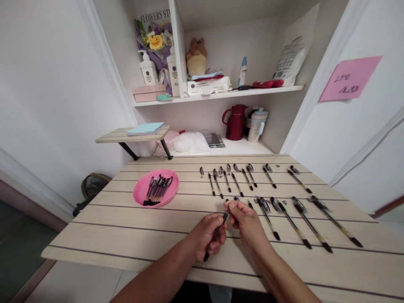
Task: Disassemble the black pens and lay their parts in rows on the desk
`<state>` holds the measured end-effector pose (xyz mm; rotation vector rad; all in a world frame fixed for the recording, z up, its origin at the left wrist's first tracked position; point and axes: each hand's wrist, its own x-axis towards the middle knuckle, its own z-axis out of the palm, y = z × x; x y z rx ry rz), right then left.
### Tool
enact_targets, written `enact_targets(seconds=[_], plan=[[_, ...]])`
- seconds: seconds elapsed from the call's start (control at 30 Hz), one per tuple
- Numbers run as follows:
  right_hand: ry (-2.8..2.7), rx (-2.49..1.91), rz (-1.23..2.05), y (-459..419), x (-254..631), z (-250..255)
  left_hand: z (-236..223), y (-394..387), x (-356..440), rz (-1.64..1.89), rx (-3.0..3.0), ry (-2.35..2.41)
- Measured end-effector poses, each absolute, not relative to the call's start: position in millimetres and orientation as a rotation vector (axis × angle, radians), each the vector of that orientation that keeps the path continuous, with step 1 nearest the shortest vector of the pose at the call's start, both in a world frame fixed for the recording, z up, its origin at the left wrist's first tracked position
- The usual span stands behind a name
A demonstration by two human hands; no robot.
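My left hand [206, 237] is closed around the barrel of a dark pen [217, 230], which slants with its black end toward me. At the pen's upper end my right hand [241, 216] is closed in a pinch; what lies between its fingertips is too small and covered to make out. Right of my hands lie several uncapped pens [293, 227] with clear caps [299, 205] and tiny parts beside them. A farther row of pens [237, 185] and caps lies behind. Several assembled pens [158, 189] rest in a pink dish [173, 193] on the left.
All this is on a slatted wooden table [126, 240]. A small raised stand [110, 135] carries light-blue paper [145, 128] at the back left. Behind the table are shelves with a red jug [236, 122], a tumbler [256, 126] and bottles [148, 70].
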<state>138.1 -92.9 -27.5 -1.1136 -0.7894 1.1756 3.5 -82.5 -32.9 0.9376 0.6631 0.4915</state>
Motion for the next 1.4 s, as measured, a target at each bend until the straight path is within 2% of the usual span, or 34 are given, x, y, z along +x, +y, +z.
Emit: enact_targets(seconds=[0.2,0.43,0.53,0.77,1.4], plan=[[-0.904,-1.251,0.990,-82.2,169.8,-16.4,-32.1,-83.8,4.8,0.516,0.897,0.688],[-1.861,-1.991,0.210,-80.3,186.8,-14.4,-31.7,-83.8,5.6,0.532,0.856,0.716],[-2.069,-2.165,0.061,-79.7,179.2,-21.6,-33.1,-83.9,5.6,0.535,0.869,0.709],[-2.181,-2.260,0.125,-77.8,170.9,-23.5,-34.3,-84.1,6.3,0.536,0.884,0.708],[-2.138,-2.182,0.319,-87.6,169.3,-24.6,-36.7,-83.4,7.4,0.579,0.852,0.694]])
